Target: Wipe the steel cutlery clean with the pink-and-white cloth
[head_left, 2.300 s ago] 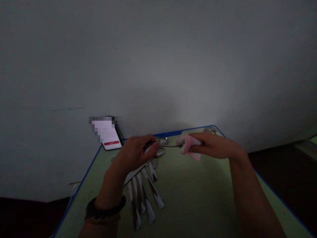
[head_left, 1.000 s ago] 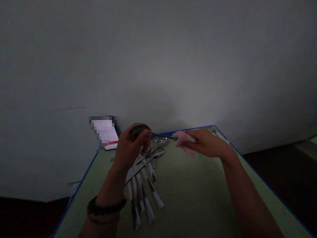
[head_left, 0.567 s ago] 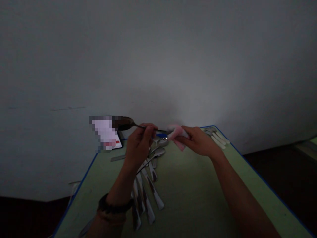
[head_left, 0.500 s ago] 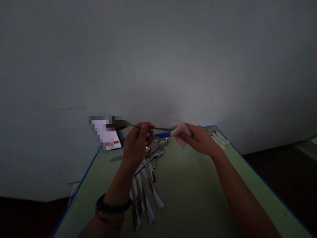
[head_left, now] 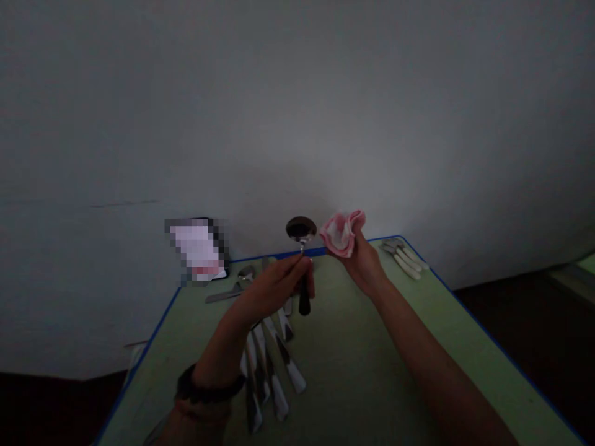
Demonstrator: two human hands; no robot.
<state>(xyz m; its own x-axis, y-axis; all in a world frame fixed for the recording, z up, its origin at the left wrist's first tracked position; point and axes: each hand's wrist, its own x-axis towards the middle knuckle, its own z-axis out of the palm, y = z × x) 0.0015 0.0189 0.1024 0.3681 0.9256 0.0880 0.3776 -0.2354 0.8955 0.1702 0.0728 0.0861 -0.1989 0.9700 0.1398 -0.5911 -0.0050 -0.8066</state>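
Observation:
My left hand (head_left: 274,287) is closed round a metal spoon (head_left: 301,230), held upright with its bowl at the top and its dark handle end below my fingers. My right hand (head_left: 362,263) is closed on a crumpled pink and white cloth (head_left: 341,232), held just right of the spoon's bowl without touching it. Both hands hover over the far part of a green table (head_left: 362,365) with a blue edge. Several pieces of cutlery (head_left: 272,362) lie fanned out under my left forearm.
A phone (head_left: 199,251) with a lit screen leans against the wall at the table's far left corner. A spoon and a flat utensil (head_left: 232,288) lie near it. A few white-handled pieces of cutlery (head_left: 403,257) rest at the far right corner. A grey wall stands right behind the table.
The spoon was level between both hands, its handle wrapped in the cloth. My left hand has swung it upright, and my right hand has drawn the cloth off and lifted it.

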